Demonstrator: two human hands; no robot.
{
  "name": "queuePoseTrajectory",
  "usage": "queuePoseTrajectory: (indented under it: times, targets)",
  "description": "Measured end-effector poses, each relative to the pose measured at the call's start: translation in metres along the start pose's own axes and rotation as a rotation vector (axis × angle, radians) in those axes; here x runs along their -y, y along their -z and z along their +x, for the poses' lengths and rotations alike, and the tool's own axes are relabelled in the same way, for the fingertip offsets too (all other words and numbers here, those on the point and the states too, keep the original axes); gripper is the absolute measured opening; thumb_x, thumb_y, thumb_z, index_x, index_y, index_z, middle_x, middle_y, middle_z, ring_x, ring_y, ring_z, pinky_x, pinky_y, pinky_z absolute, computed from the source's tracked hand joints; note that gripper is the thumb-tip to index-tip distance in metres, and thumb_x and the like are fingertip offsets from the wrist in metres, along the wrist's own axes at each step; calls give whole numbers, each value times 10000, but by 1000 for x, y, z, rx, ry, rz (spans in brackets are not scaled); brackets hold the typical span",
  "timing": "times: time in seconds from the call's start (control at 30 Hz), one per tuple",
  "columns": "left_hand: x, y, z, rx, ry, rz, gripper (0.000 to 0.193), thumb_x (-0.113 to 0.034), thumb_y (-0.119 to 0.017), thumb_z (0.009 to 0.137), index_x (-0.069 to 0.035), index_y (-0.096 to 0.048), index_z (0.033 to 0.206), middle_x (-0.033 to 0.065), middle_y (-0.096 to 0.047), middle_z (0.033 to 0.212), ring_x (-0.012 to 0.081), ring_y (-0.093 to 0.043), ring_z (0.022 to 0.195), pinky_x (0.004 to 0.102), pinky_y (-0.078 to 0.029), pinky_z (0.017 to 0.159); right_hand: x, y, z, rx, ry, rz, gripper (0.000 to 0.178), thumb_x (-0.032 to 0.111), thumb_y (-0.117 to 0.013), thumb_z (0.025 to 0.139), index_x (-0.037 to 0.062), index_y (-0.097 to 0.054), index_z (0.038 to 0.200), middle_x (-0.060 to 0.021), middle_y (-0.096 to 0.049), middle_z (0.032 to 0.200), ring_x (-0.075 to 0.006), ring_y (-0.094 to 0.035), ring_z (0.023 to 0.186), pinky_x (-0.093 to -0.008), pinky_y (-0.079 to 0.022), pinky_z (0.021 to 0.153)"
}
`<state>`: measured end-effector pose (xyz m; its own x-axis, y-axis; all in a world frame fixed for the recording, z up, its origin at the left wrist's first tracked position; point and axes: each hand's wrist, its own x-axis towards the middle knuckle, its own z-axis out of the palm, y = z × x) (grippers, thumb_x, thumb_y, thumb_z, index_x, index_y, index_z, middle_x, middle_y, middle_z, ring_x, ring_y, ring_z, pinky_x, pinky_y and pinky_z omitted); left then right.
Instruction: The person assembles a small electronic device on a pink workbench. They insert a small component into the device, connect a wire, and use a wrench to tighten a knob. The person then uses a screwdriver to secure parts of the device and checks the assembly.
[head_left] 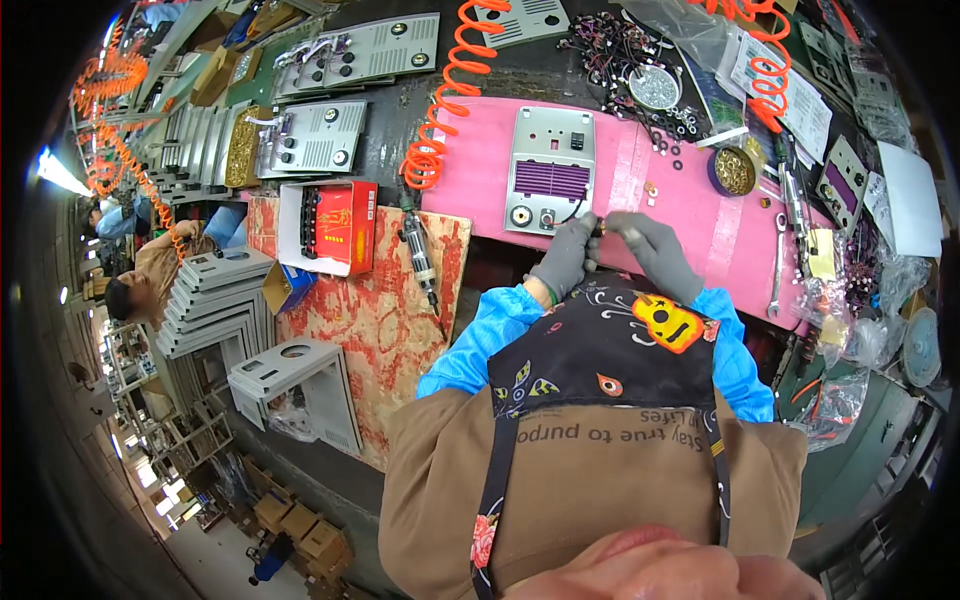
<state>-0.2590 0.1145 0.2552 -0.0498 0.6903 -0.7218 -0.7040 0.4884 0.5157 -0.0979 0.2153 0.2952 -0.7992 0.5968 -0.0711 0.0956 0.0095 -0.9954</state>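
Observation:
A grey metal panel point(553, 140) with a purple slatted window lies on the pink mat point(470, 150) in front of me. A round fitting and a small connector sit along its near end, and a short dark wire point(577, 211) runs from there toward my hands. My left hand point(567, 259), in a grey glove, is closed at the panel's near right corner. Beside it my gloved right hand point(655, 250) has its fingers bent together around a small dark piece point(598, 229). The piece is mostly hidden by the fingers, so I cannot tell its kind.
Left of the mat lie a power screwdriver point(418, 250) and a red box point(345, 228). To the right are a wrench point(778, 262), a bowl of brass parts point(733, 171) and another screwdriver point(795, 200). Orange coiled hoses point(455, 70) hang down. At far left, another person point(160, 265) works near stacked metal housings.

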Motion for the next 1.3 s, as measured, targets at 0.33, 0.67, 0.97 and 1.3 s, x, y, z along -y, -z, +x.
queuePoseTrajectory:
  times: [0.33, 0.67, 0.97, 1.3]
  targets:
    - [22, 28, 1, 137, 217, -237, 323, -471, -452, 1031, -152, -500, 1043, -26, -472, 773, 68, -398, 603, 184, -316, 465, -25, -21, 7, 97, -112, -161, 422, -11, -642, 859, 54, -559, 1268, -102, -612, 1148, -206, -621, 1000, -329, -507, 890]
    - [43, 56, -2, 135, 319, -538, 393, -486, -497, 1001, -94, -525, 1005, -20, -447, 757, 66, -375, 594, 187, -316, 481, -46, -40, 9, 135, -40, -217, 386, -27, -636, 858, 46, -581, 1234, -97, -603, 1108, -195, -610, 956, -314, -499, 842]
    - [63, 76, 17, -359, 356, -903, 370, -415, -537, 1003, -71, -505, 870, 2, -411, 611, 127, -409, 494, 258, -367, 445, -49, -23, 115, 202, 140, -589, 335, 69, -621, 872, 53, -608, 1206, -146, -620, 1112, -340, -621, 1017, -408, -501, 902]
    - [39, 37, 18, -429, 52, -614, 392, -440, -546, 987, -114, -462, 786, -36, -388, 562, 86, -377, 435, 225, -308, 369, -81, -25, 158, 336, 49, -656, 389, 73, -647, 874, 51, -602, 1260, -149, -607, 1191, -333, -597, 1103, -395, -475, 982]
